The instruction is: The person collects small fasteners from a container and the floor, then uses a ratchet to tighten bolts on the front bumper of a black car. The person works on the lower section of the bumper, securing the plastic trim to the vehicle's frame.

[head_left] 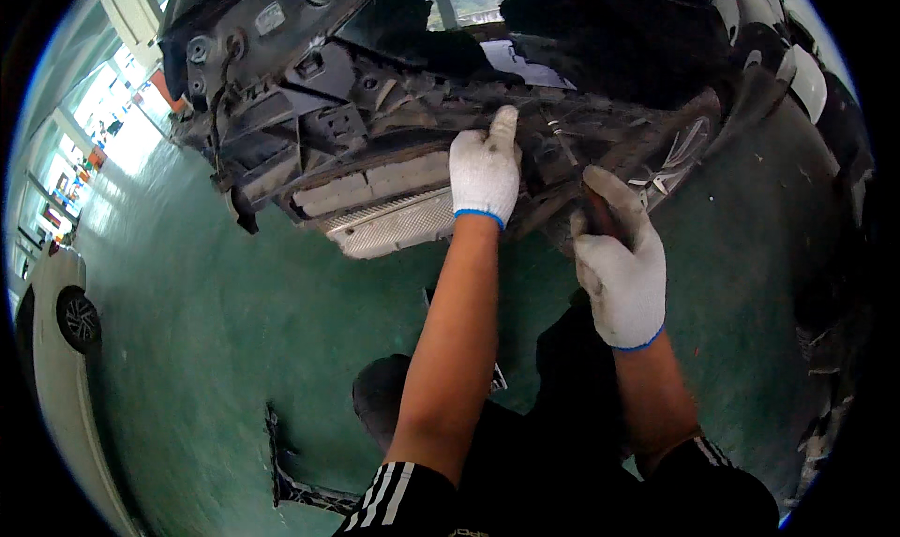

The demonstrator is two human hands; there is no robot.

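Note:
A dark, dusty, partly stripped car body section (394, 129) with brackets and torn plastic spans the upper middle. My left hand (485, 173), in a white knit glove with a blue cuff, rests against its front edge. One digit points up while the other fingers curl under, where what they hold is hidden. To the right, my right hand (626, 275), gloved alike, is closed around the dark red handle of a screwdriver-like tool (605, 216). A thin shaft seems to run from it up and left toward the dark parts; its tip I cannot make out.
A ribbed silvery panel (398, 226) hangs below the body section's edge. On the green floor (216, 340) lies a black bent trim piece (300, 488). A light-coloured car (58, 321) stands at the far left; dark parts (825, 350) line the right side.

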